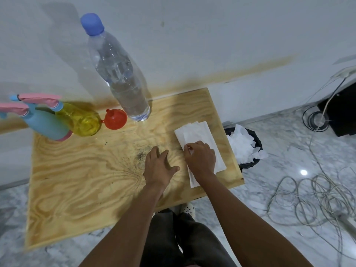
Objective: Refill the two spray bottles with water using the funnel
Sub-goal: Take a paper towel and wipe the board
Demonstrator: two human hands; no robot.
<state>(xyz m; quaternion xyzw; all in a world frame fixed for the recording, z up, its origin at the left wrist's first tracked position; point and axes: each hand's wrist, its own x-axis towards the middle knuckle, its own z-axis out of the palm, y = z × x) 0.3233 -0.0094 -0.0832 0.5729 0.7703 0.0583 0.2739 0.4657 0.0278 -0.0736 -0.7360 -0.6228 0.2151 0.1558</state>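
Observation:
A blue spray bottle (45, 125) and a yellow spray bottle (83, 120), both with pink trigger heads, stand at the far left of the wooden table (81, 182). A red funnel (115, 119) lies beside the yellow one. A tall clear water bottle (119, 74) with a blue cap stands behind the funnel, partly filled. My left hand (159, 166) rests flat on the wood with fingers spread. My right hand (200, 158) pinches the edge of a white paper towel (196, 135) lying at the table's right side.
A black bin (248, 149) full of crumpled white paper stands right of the table. Loose cables (316, 197) lie coiled on the marble floor at the right. A white wall runs behind the table. Dark specks mark the wood near my left hand.

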